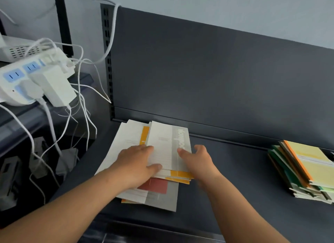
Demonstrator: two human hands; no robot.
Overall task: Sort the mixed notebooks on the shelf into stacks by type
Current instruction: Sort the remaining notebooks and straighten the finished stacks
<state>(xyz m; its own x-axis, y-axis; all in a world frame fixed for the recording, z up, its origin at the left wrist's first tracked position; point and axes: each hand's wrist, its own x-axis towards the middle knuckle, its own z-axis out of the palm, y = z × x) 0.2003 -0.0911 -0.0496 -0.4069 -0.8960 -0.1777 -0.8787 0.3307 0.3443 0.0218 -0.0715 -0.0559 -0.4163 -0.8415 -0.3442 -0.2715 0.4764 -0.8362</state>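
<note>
Left grip (137, 163) lies flat with straight fingers pressing on the mixed pile (159, 197) at the left end of the shelf (226, 179). My right grip (197, 161) has its thumb on the grey band of the top white notebook (162, 145) and its fingers curled at that notebook's right edge. I cannot tell whether they reach under the cover or only rest against it.

I think the pile is the weak point. It is splayed, with orange-edged covers and a red notebook (155, 185) sticking out at different angles. If I draw the top one away sideways, the slick covers beneath could slide along with it. The lowest grey cover already sits close to the near lip of the shelf, so a forward drag might tip it off. A shove to the left could send books over that end, towards the cables (85, 116) hanging beside it.

Well apart on the right, the sorted stack (307, 170) is fanned and leaning, and a careless drop there could spill it.
</note>
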